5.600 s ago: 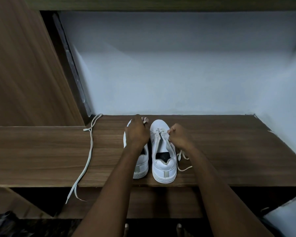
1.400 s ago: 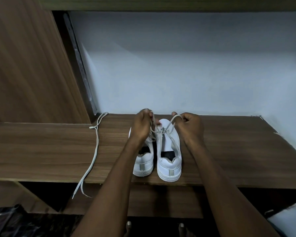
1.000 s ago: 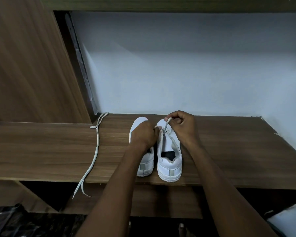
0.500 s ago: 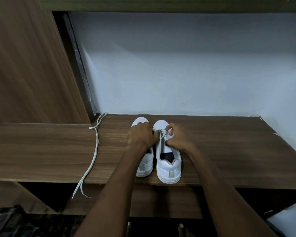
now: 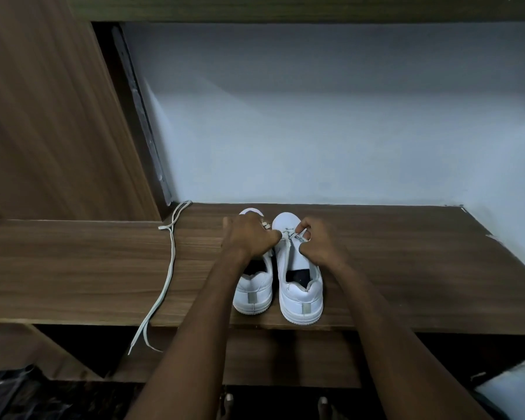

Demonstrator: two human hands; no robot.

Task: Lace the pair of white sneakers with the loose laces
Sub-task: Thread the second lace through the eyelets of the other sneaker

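Two white sneakers stand side by side, heels toward the viewer, on the counter [image 5: 406, 268]. Both hands work the right sneaker [image 5: 299, 286]: left hand [image 5: 249, 234] and right hand [image 5: 319, 241] each pinch its lace [image 5: 294, 236] near the toe eyelets. Keep tension equal on both ends and the lace flat before threading onward. Second lace [image 5: 170, 262] lies loose, left of the left sneaker [image 5: 253, 294].

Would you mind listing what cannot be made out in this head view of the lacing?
- Left sneaker: eyelets and tongue hidden under the left hand.
- Right sneaker: how many eyelets are laced is too small to tell; both hands cover the lace.
- Right hand: fingertips curl under, so the exact pinch is unclear.
- Spare lace: the far end runs into the dark corner.
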